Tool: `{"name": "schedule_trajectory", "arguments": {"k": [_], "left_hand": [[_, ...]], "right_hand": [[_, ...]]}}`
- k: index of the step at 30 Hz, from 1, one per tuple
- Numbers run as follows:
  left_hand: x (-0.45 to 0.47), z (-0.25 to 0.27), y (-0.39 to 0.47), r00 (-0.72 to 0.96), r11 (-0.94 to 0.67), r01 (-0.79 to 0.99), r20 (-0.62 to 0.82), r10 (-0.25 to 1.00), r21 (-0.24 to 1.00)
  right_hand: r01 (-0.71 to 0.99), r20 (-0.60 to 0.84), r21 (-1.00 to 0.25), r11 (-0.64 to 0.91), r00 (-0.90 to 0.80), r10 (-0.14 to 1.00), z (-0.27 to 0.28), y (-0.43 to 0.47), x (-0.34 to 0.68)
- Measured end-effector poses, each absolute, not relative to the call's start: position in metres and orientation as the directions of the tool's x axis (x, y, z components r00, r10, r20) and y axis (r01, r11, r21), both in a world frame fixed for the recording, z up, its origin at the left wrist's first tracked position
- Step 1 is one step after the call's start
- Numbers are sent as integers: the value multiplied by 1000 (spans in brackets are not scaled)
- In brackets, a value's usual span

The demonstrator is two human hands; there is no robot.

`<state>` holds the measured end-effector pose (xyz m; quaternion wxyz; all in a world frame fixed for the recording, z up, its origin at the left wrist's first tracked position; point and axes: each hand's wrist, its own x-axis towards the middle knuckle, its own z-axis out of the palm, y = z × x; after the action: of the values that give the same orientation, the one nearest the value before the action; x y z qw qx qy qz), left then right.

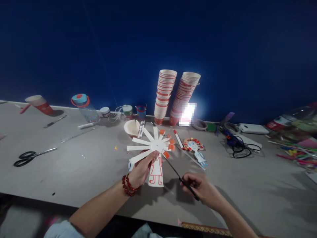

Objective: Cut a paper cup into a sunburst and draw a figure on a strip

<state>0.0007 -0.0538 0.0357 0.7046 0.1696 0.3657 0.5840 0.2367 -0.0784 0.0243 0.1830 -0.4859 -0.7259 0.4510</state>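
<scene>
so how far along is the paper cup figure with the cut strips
Done: the paper cup figure is already slit into strips fanning round its disc, some on the right tipped orange, and a red outline body is drawn below. In hand: the left hand holds it while the right hand works scissors at the lower right strips. Left: the strips on the left are plain white, unlike the finished figure lying beside.

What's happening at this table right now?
A person holds a paper cup cut into a sunburst of strips in the left hand, with a red-outlined figure drawn on its lower flap. The right hand holds black scissors with the blades at the strips' right side. A finished paper doll and two stacks of cups sit behind on the grey table.
</scene>
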Motion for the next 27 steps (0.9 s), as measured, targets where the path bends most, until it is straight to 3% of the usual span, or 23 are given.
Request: {"name": "schedule_trajectory", "arguments": {"k": [21,27], "left_hand": [[2,25,-58,71,143,-579,-125,990,802],[3,32,-59,123,223,-629,-188,974,744]], "right_hand": [[361,-271,-927,-104,-451,850,13,-80,232],[275,-325,-937,-214,-466,823,7,-80,234]]}}
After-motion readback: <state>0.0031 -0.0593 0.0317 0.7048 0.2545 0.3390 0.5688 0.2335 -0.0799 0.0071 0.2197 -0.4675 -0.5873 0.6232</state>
